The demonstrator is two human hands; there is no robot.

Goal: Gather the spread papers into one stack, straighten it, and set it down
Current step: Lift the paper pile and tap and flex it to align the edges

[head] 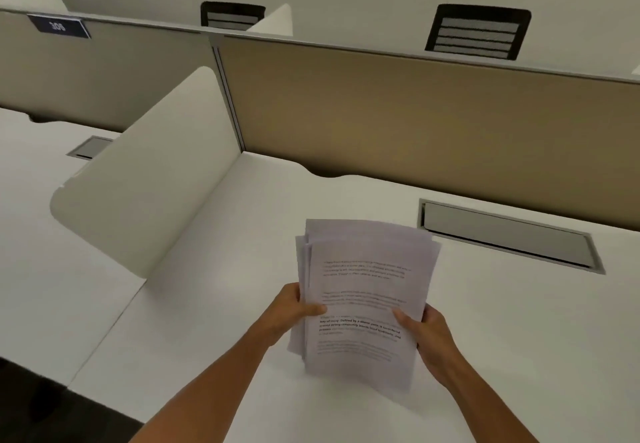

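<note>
A stack of printed white papers point(363, 280) is held above the white desk point(214, 321), its sheets fanned unevenly at the top and left edges. My left hand point(294, 309) grips the stack's left edge, thumb on the top sheet. On the right edge, my right hand point(424, 326) grips it the same way, thumb on the text. The stack's lower edge hangs a little above the desk surface, tilted toward me.
A white rounded divider point(149, 179) stands at the left of the desk. A tan partition point(398, 110) closes off the back. A grey cable tray lid point(505, 234) lies in the desk at the right. Two black chair backs point(478, 32) show beyond the partition.
</note>
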